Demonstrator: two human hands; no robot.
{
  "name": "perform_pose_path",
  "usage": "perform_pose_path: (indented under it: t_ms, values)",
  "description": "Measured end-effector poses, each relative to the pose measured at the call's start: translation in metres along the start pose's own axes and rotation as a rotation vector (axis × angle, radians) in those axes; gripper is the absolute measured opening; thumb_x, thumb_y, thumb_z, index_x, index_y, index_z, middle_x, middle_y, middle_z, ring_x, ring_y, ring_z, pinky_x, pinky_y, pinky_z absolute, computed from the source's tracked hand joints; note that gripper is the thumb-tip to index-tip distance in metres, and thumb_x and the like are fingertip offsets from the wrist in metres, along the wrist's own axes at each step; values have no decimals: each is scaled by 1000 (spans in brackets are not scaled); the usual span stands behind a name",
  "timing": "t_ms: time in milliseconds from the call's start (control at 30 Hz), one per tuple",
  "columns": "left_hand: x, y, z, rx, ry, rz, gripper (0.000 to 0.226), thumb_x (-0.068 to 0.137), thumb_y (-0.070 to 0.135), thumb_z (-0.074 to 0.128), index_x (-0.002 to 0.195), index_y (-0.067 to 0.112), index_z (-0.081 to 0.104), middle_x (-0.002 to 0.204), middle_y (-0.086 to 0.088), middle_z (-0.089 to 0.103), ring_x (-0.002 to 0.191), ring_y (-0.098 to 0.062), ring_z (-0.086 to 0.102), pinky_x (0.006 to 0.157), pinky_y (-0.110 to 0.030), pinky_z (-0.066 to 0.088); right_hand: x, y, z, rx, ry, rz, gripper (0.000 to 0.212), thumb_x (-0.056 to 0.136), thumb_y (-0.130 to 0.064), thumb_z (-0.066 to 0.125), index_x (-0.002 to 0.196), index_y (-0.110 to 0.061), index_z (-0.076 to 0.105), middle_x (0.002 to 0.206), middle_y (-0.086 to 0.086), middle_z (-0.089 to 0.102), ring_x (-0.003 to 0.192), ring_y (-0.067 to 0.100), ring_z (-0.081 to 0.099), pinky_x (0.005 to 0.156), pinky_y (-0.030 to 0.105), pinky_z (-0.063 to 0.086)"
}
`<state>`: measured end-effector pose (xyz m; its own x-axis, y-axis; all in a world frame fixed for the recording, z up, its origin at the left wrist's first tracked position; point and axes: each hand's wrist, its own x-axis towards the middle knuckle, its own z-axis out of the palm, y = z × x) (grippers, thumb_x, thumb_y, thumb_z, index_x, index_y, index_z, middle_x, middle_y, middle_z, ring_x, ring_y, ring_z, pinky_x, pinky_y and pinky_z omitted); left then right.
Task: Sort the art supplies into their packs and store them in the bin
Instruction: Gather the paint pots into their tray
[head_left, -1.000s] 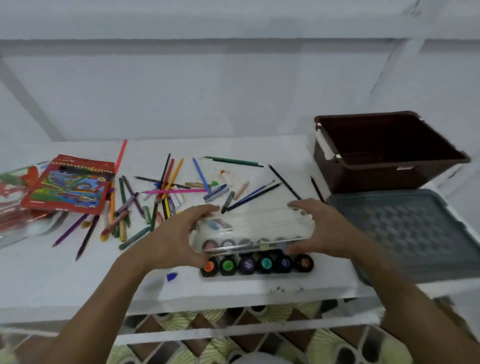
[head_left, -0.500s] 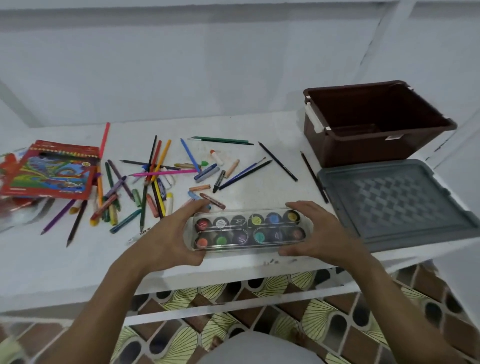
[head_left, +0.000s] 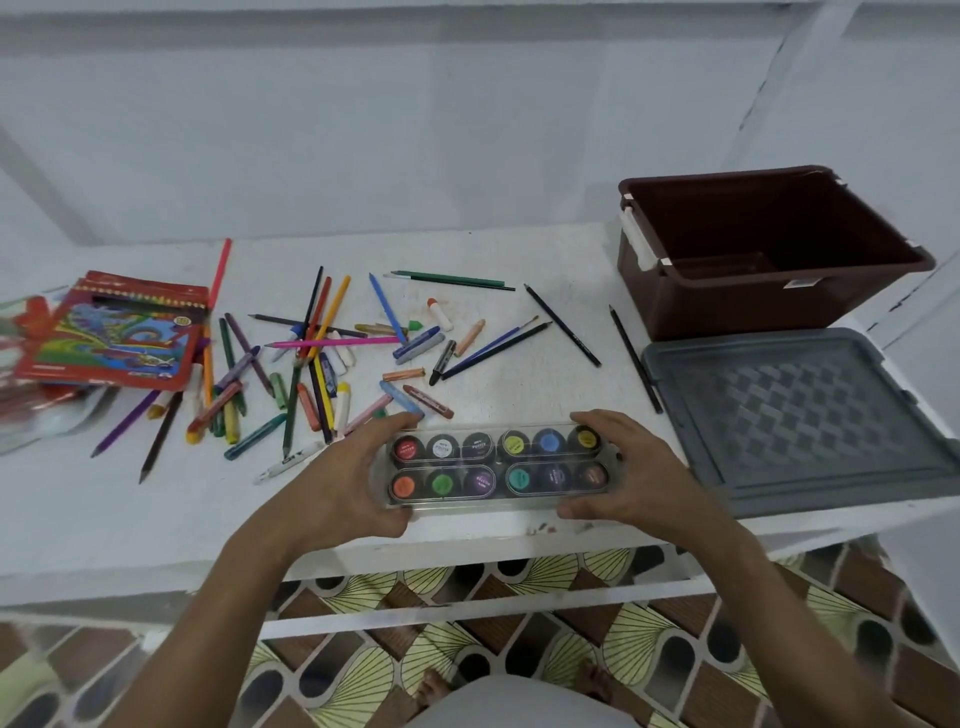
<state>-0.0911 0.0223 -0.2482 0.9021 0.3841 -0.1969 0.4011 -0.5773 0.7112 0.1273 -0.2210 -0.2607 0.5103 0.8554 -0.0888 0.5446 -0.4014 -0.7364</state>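
Note:
A clear-lidded paint case (head_left: 498, 466) with two rows of coloured paint pots lies flat near the table's front edge. My left hand (head_left: 343, 478) grips its left end and my right hand (head_left: 631, 470) grips its right end. Behind it, loose coloured pencils and crayons (head_left: 322, 353) are scattered across the white table (head_left: 130, 519). A red pencil pack (head_left: 117, 332) lies at the far left. The empty brown bin (head_left: 769, 249) stands at the back right.
The bin's grey lid (head_left: 800, 421) lies flat in front of the bin, right of the paint case. Two dark pencils (head_left: 635, 358) lie between the scatter and the lid. Clear plastic packaging (head_left: 31, 415) sits under the red pack. Patterned floor shows below the table edge.
The clear lid, held tilted over the paint pots a second ago, now sits shut over them. Both hands stay on the case ends, and the view has tilted downward.

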Motion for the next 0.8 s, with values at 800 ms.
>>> perform_pose_path:
  t_ms: [800]
  values:
    - [-32,4,34,-80,503,-473,66,76,63,62,124,19,60,92,11,62,77,-2,57,62,-21,42,-22,11,15,89,280,360,67,74,-66,53,120,-18,58,104,0,56,82,2,52,65,18,38]
